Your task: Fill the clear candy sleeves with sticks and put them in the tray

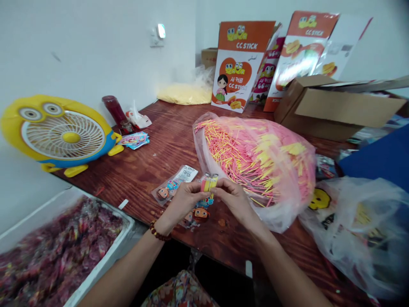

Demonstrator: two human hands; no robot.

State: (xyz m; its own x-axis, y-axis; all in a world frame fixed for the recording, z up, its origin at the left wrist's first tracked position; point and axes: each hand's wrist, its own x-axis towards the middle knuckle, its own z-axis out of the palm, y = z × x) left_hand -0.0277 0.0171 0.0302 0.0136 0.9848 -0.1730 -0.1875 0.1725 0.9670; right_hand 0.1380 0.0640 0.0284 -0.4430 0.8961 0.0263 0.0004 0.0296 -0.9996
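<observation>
Over the table's front part, my left hand [182, 201] and my right hand [235, 200] pinch a small clear packet [209, 183] from both sides. Pink and yellow sticks show upright in it, and its printed lower part hangs below my fingers. Just left of my left hand lies a flat printed packet [185, 174], partly behind that hand. More printed packaging with a cartoon face [201, 214] lies beneath the hands. Beyond my right hand, a large open plastic bag [201, 140] spills out thin pink and yellow sticks [230, 157].
A yellow fan [70, 137] stands at the left, near a dark red bottle [113, 110] and printed cards [134, 140]. A white bin [128, 221] of filled packets sits lower left. Printed cartons [238, 64], an open cardboard box [345, 106] and a white bag [351, 238] occupy the right.
</observation>
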